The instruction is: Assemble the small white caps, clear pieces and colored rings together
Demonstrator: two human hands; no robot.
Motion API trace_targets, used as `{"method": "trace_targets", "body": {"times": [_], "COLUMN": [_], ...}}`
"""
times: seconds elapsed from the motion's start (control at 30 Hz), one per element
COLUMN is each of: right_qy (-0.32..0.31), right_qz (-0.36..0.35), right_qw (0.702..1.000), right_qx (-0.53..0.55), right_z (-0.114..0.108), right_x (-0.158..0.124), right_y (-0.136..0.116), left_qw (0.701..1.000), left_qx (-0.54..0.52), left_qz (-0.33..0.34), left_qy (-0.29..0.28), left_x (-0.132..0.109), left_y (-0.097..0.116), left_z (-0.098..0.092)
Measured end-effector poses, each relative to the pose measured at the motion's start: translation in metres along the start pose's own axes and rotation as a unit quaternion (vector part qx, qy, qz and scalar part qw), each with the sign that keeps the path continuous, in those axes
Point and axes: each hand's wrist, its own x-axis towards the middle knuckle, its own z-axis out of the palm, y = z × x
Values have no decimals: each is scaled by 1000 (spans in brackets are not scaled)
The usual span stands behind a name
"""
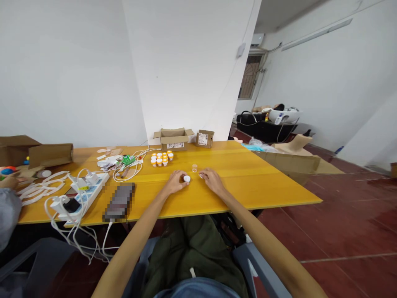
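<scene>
My left hand (176, 182) is closed around a small white-topped jar (186, 179) on the yellow table (245, 186). To its right, my right hand (211, 179) pinches a small clear piece (201, 176) between thumb and fingers, just above the table. Between and slightly beyond the hands is a small clear container (194, 168). Farther back and to the left, several small jars (159, 162) with white and orange parts stand close together.
An open cardboard box (174, 140) and a smaller box (204, 139) stand against the wall. A phone (120, 201), power strip (89, 192) and white cables lie left. Another person's hand (10, 181) shows at the far left.
</scene>
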Motion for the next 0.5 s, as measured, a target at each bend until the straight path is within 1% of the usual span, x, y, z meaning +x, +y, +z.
{"method": "trace_targets", "body": {"times": [0.2,0.5], "right_qy": [-6,14], "right_qz": [-10,9], "right_qw": [1000,1000], "right_qx": [-6,23], "right_z": [2,6], "right_x": [-1,5], "right_y": [-1,-7], "left_qw": [1000,1000], "left_qx": [6,15], "left_qz": [-1,-3], "left_qy": [-3,-4], "left_x": [-1,-1], "left_y": [-1,3], "left_z": [-1,-1]}}
